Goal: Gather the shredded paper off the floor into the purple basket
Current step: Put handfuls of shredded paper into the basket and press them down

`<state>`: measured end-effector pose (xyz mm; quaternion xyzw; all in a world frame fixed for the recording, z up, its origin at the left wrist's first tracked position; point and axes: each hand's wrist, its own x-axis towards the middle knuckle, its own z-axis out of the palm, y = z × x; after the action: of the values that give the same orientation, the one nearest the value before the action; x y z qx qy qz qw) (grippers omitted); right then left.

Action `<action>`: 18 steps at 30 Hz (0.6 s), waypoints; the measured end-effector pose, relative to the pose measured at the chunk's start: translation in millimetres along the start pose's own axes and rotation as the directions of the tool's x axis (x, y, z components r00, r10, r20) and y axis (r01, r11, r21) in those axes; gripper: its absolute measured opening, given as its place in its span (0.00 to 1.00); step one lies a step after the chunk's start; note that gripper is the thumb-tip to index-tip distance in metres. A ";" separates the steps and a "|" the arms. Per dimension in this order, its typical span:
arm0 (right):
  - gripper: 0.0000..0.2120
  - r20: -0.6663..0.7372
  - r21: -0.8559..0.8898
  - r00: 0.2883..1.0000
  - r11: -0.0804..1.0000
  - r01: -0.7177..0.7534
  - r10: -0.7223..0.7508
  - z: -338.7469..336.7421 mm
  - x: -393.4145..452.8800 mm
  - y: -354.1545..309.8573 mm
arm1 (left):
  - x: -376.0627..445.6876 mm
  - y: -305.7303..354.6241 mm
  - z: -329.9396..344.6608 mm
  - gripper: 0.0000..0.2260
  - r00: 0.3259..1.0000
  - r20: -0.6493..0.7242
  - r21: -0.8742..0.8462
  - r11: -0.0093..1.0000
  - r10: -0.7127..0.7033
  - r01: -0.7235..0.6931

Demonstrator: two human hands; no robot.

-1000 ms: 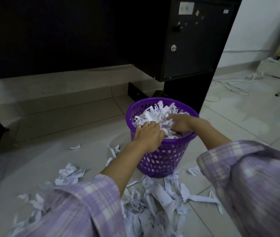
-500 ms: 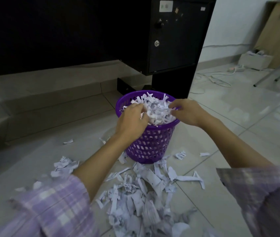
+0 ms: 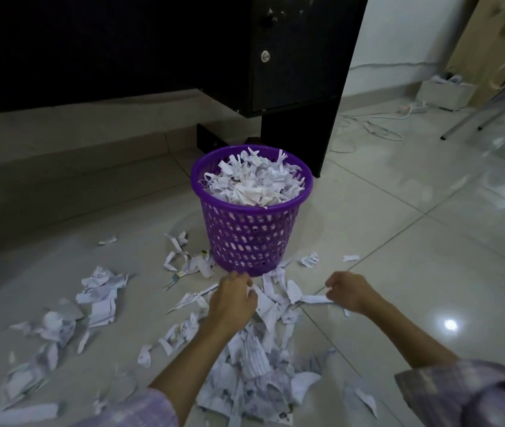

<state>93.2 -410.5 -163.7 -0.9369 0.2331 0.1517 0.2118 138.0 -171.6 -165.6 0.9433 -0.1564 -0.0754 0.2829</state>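
Now both hands are low over the shredded paper (image 3: pixel 254 359) in front of the purple basket (image 3: pixel 251 238). Left hand (image 3: pixel 232 303) and right hand (image 3: pixel 348 291) have curled fingers; grip unclear. Best scoop inward, compress, lift; basket is nearly full.

A: Left hand (image 3: pixel 232 300)?
B: Forearm enters from 7 o'clock, reaches toward 12. Back of hand up, fingers curled under; grip cannot be judged.
A: Right hand (image 3: pixel 348 289)?
B: Forearm comes in from 4 o'clock, bare below a plaid sleeve. Fingers loosely curled, pointing toward 9, well apart from the left.
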 end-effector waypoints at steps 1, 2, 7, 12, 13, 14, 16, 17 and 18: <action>0.16 0.009 -0.032 0.999 0.999 -0.041 0.042 8.3 4.7 8.6 | 0.5 -0.5 6.7 0.12 1.000 0.026 0.024 1.000 0.000 -0.001; 0.17 0.013 -0.050 0.997 0.996 -0.078 0.079 16.0 8.7 15.7 | 2.0 -0.8 12.8 0.12 0.999 0.042 0.043 0.999 0.005 -0.007; 0.21 -0.043 0.013 0.980 0.981 -0.194 0.194 47.2 29.9 35.6 | 20.1 -1.1 41.9 0.15 0.994 0.089 0.085 0.994 0.060 -0.067; 0.19 -0.073 0.027 0.995 0.997 -0.065 0.067 67.9 41.3 28.4 | 38.1 9.3 71.2 0.18 0.988 0.102 0.101 0.987 0.115 -0.125; 0.19 -0.060 0.044 0.998 0.999 0.017 -0.015 71.2 39.2 24.7 | 40.1 11.7 76.0 0.17 0.984 0.104 0.111 0.982 0.144 -0.155; 0.20 -0.037 0.056 0.993 0.992 0.110 -0.108 73.2 36.3 20.8 | 41.6 14.7 80.3 0.17 0.978 0.110 0.120 0.975 0.175 -0.188; 0.20 -0.015 0.074 0.963 0.960 0.271 -0.270 73.0 32.4 17.4 | 42.9 22.8 87.9 0.20 0.960 0.157 0.155 0.954 0.231 -0.255; 0.21 -0.021 0.094 0.949 0.944 0.316 -0.315 69.9 31.7 17.5 | 43.5 27.4 91.1 0.21 0.947 0.197 0.185 0.939 0.254 -0.290; 0.21 -0.043 0.121 0.943 0.935 0.334 -0.331 66.2 30.6 17.2 | 43.5 31.0 93.5 0.21 0.934 0.239 0.213 0.924 0.266 -0.318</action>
<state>98.2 -404.7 -238.2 -0.9491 0.0830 0.0884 0.2907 149.5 -258.5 -228.1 0.9242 -0.3325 -0.1093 0.1531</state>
